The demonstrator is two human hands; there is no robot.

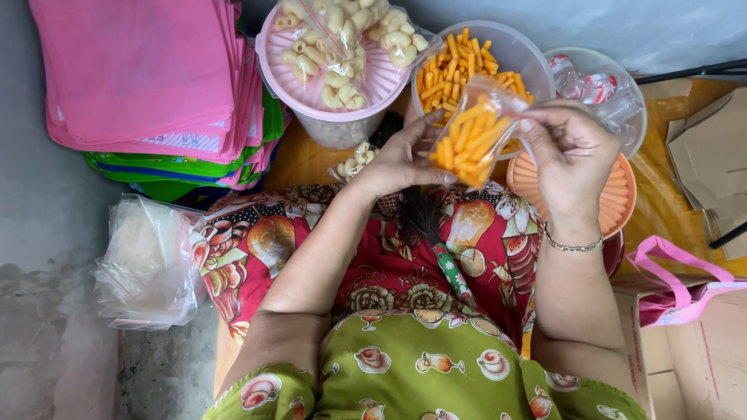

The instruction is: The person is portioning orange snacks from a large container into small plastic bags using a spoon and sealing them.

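while both hands [405,159] [572,155] hold snack bag [471,134], orange tub [498,54] behind, pink lid [342,74] left

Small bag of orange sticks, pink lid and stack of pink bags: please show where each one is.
Small bag of orange sticks [469,136], head view, its middle.
Pink lid [373,82], head view, bare right part.
Stack of pink bags [136,70], head view, top bag.

Clear glossy plastic film on the small bag [471,132] of matt orange sticks. Translucent smooth plastic for the tub [520,51]. Matt woven cloth in the pink stack [140,70]. Rough grey concrete floor [47,233].
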